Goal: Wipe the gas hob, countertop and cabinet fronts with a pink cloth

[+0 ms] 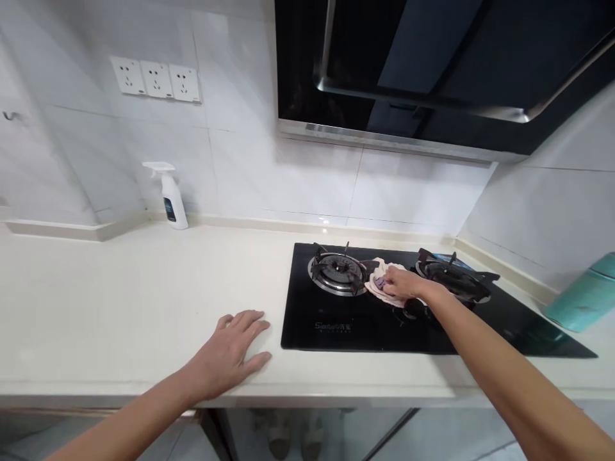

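My right hand (pixel 401 283) grips a pale pink cloth (pixel 383 297) with a purplish patch, bunched under the fingers. The cloth lies on the black glass gas stove (pixel 327 338), between its two burners, and touches or nearly touches the left burner (pixel 339 272). Just beyond my wrist is the right burner (pixel 454 277), partly hidden by my forearm. My left hand (pixel 235 351) rests flat on the cream countertop (pixel 144 307), fingers spread, a little left of the stove's front corner. Nothing is in it.
A white spray bottle (pixel 173 200) stands at the back left against the tiled wall. Wall sockets (pixel 157 79) are above it. A black range hood (pixel 403 77) overhangs the stove. At the right edge is a teal cylinder-shaped container (pixel 583 294). The counter's front edge runs below my hands.
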Tool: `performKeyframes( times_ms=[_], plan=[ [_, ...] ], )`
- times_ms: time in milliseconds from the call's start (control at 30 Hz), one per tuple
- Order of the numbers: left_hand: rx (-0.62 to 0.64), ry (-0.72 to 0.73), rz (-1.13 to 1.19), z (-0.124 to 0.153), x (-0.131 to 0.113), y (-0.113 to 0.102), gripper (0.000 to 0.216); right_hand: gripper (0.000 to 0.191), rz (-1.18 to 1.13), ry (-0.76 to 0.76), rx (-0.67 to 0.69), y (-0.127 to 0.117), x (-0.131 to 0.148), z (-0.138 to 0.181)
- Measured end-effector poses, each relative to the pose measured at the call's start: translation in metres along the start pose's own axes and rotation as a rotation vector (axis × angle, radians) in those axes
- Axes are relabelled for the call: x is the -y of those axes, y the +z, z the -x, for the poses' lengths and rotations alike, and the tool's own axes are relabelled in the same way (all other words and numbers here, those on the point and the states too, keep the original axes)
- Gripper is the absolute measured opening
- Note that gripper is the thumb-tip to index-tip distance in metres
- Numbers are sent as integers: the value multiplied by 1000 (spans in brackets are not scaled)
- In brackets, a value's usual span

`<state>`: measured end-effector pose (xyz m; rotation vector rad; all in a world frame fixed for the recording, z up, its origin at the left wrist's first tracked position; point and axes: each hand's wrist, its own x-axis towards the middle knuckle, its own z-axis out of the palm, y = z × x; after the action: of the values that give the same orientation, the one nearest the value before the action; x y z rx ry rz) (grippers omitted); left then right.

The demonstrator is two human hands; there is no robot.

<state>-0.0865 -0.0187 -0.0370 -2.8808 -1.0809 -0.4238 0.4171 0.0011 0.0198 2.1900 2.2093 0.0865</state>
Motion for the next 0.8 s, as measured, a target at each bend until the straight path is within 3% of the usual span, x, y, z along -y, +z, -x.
performKeyframes(
  times_ms=[233, 467, 667, 800],
  plan=[
    [25, -18, 43, -3, -5, -5, 48, 30, 78, -64, -46, -6, 47, 44],
    [8, -30, 63, -3, -7, -4, 49, 29, -39, -78, -176, 2, 115, 78],
    [7, -43, 68, -2, -7, -3, 48, 54, -274, 74, -236, 7, 116, 97],
    [-6, -42, 68, -3, -3, 1, 49, 54, -389, 124, -290, 20, 134, 102]
  ],
)
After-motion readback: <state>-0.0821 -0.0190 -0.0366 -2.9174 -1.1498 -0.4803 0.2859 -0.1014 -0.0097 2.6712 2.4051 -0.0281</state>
